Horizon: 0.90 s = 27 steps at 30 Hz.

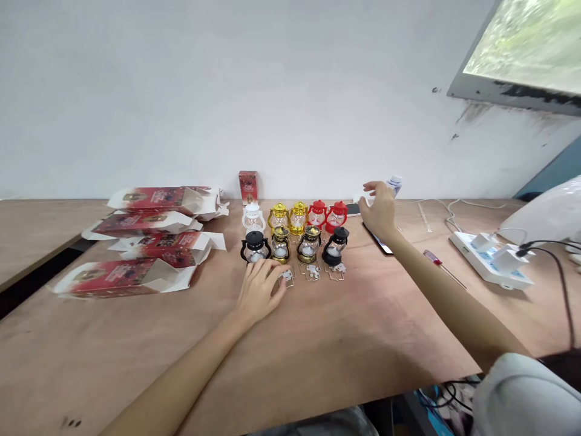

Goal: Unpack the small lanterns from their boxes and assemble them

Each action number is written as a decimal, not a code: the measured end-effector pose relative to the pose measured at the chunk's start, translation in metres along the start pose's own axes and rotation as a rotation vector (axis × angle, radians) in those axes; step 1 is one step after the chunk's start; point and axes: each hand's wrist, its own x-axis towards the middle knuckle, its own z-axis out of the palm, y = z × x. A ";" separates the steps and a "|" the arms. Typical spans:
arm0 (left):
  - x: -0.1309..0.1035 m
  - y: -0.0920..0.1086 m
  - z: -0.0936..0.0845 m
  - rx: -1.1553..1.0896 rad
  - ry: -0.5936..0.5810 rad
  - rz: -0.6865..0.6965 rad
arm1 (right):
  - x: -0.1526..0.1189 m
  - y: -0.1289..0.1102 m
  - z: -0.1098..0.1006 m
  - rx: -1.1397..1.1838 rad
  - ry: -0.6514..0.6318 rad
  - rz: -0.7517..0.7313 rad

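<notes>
My left hand (259,292) lies on the table with its fingers stretched out, at the foot of the front-left black lantern (255,247). Its fingertips partly cover the wire piece with small metal parts (287,277). My right hand (380,211) is raised at the back right, fingers curved and apart, with nothing visible between them. Partly hidden behind it stands a white-capped bottle (396,183). Small lanterns stand in two rows: a white one (253,219), a gold one (298,218) and a red one (336,217) behind, a bronze one (309,243) and a black one (336,247) in front.
Opened red cartons (157,242) lie at the left, and a small red box (248,186) stands against the wall. A phone (377,237) lies under my right hand. To the right are a screwdriver (433,258), a white power strip (490,260) and cables.
</notes>
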 end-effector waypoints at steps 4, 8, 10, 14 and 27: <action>-0.002 0.003 0.002 -0.031 0.024 0.057 | 0.038 -0.023 0.036 -0.081 -0.250 -0.068; -0.004 0.005 0.003 -0.060 0.042 0.120 | 0.074 -0.071 0.082 -0.152 -0.505 -0.213; -0.004 0.007 0.003 -0.060 0.035 0.133 | 0.087 -0.100 0.108 -0.117 -0.542 -0.249; -0.004 0.008 0.002 -0.057 0.046 0.129 | 0.097 -0.163 0.158 -0.031 -0.567 -0.266; -0.006 0.011 0.012 -0.004 0.160 0.220 | 0.075 -0.225 0.237 -0.071 -0.704 -0.262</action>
